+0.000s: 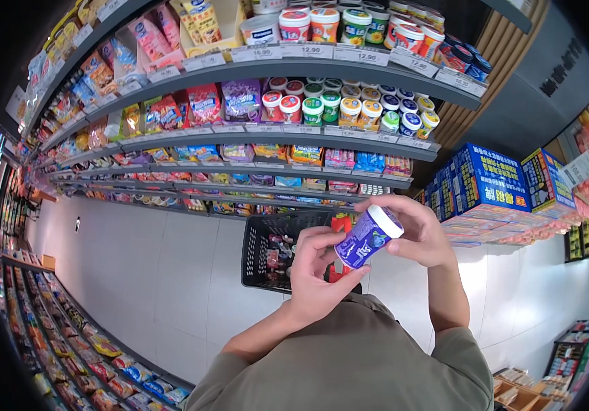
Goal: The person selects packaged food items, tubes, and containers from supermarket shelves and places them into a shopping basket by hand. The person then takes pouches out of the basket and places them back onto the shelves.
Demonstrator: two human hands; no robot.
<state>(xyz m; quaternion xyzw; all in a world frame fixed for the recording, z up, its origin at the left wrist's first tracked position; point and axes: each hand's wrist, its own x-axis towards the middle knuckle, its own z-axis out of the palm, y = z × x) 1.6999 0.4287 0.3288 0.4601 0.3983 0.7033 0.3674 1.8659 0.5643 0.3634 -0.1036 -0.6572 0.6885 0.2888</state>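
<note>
A purple gum jar (365,240) with a white lid is held tilted in front of my chest, its lid toward the upper right. My left hand (318,270) grips the lower end of the jar, thumb below and fingers on the far side. Around the lid end are the fingers of my right hand (417,233), with the thumb on the near side. Below and behind my hands a black shopping basket (257,236) stands on the floor with small items inside. A red piece (339,225) shows beside it, partly hidden by the jar and my hands.
Ahead, curved shelves (267,137) carry gum jars (311,106), candy bags (241,101) and price tags. Stacked blue boxes (489,181) stand at the right. Another snack shelf (92,342) runs along the lower left. Pale tile floor (150,274) lies between the shelves.
</note>
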